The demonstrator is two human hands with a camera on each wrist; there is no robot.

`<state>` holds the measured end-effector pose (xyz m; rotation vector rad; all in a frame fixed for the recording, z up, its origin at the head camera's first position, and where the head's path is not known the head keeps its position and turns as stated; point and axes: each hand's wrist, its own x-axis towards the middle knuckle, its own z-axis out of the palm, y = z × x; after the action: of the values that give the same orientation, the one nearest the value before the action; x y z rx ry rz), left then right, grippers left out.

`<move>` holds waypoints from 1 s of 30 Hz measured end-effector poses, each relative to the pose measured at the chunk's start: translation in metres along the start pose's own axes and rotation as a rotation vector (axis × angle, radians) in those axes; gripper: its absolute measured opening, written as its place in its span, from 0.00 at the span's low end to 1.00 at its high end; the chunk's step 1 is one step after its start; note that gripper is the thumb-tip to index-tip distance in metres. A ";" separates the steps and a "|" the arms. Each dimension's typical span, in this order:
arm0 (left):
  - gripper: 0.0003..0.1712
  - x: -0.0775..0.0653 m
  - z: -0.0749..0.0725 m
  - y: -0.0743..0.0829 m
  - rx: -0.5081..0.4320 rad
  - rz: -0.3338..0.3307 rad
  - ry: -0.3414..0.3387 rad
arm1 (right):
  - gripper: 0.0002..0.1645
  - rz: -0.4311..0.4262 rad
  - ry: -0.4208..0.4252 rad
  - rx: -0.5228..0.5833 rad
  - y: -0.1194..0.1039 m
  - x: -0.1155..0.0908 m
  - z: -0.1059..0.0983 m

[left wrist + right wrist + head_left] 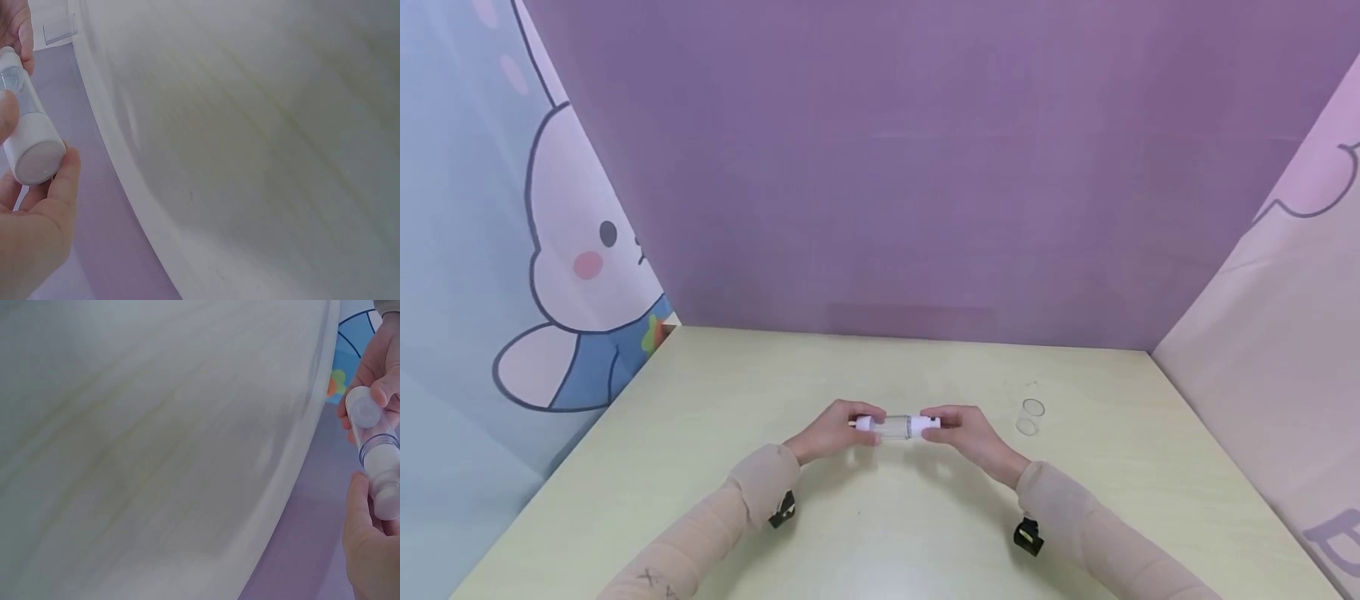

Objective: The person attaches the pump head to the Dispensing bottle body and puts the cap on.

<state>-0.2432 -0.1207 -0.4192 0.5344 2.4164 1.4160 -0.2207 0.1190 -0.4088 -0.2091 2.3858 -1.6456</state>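
A small clear pump bottle (892, 427) with white ends lies sideways between both hands, above the table. My left hand (833, 430) grips its white base end (34, 144), thumb on one side and fingers on the other. The right hand (973, 435) pinches the white pump head (382, 464) at the opposite end between thumb and fingers. The middle of the bottle is see-through and shows between the two hands. To the right of the right hand, a clear cylindrical cap (1030, 418) stands on the table.
The pale yellow table (880, 533) runs back to a purple panel (917, 183). Printed curtains hang on both sides, the left one (467, 333) with a cartoon rabbit. Black wrist mounts (1028, 536) sit under the sleeves.
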 end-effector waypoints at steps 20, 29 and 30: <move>0.25 -0.001 -0.003 0.006 0.015 0.037 -0.008 | 0.23 -0.011 -0.003 -0.008 -0.005 -0.004 -0.004; 0.24 0.000 -0.001 0.005 -0.014 0.004 0.003 | 0.24 -0.017 -0.007 0.012 -0.005 -0.002 -0.004; 0.24 0.000 -0.001 0.005 -0.016 0.002 0.005 | 0.24 -0.019 -0.005 0.009 -0.005 -0.002 -0.004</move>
<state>-0.2426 -0.1186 -0.4142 0.5307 2.4071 1.4383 -0.2204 0.1213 -0.4025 -0.2355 2.3795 -1.6618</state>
